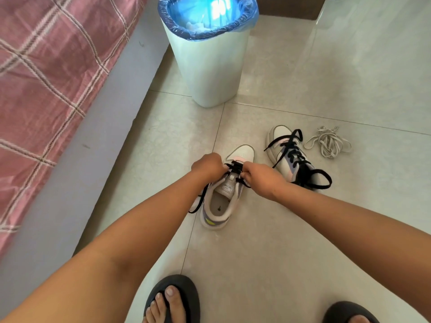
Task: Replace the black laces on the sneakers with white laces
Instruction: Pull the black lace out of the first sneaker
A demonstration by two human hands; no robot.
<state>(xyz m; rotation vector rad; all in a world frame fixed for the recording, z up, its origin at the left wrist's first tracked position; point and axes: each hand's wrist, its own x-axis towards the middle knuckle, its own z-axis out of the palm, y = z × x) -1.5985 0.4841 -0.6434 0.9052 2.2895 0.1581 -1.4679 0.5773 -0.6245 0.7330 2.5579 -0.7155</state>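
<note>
Both hands (206,166) (262,177) grip black lace (235,167) (fingers hidden).

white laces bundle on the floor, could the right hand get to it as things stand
Probably yes. The loose bundle of white laces lies bare on the tile beyond the second black-laced sneaker, nothing covering it. But the right hand pinches the near sneaker's black lace and must let go first.

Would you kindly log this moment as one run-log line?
stage: unlacing near sneaker | left hand: pinches black lace | right hand: pinches black lace | far sneaker: laced black | white laces: floor, untouched
</note>
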